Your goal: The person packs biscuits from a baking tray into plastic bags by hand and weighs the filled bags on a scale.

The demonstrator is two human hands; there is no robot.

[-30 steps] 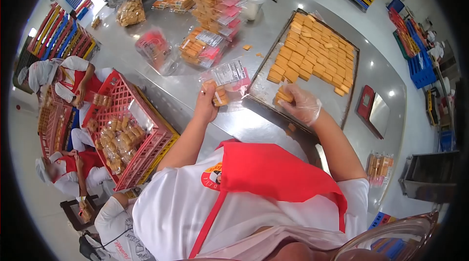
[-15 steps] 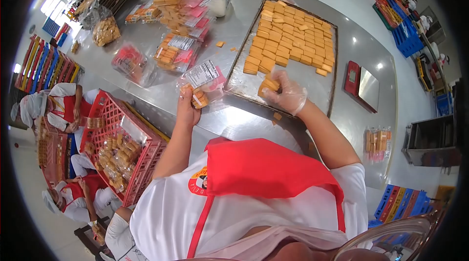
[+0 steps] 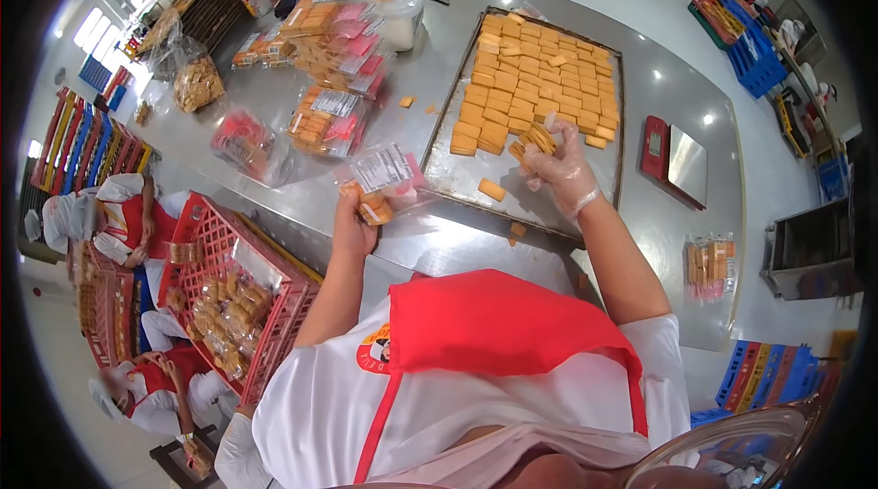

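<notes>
My left hand (image 3: 351, 224) is closed around a labelled clear plastic pack (image 3: 382, 171) with some biscuits in its lower end. Over the near part of a metal baking tray (image 3: 457, 180), my right hand (image 3: 569, 171), in a clear glove, grips a small stack of biscuits (image 3: 533, 139). Rows of golden rectangular biscuits (image 3: 540, 64) cover the tray's far part, just beyond that hand. One single biscuit (image 3: 491, 189) lies apart on the tray's bare near area.
Filled packs (image 3: 334, 41) are piled at the table's left, near a white tub (image 3: 402, 27). A red scale (image 3: 675, 161) stands right of the tray, with more packs (image 3: 711, 265) nearer me. At left is a red crate (image 3: 297, 306) of packed goods; co-workers (image 3: 137, 214) sit beyond it.
My right hand has moved right and farther up the tray with biscuits in its fingers. A single biscuit now lies on the tray near where the hand was. The left hand still holds the pack.
</notes>
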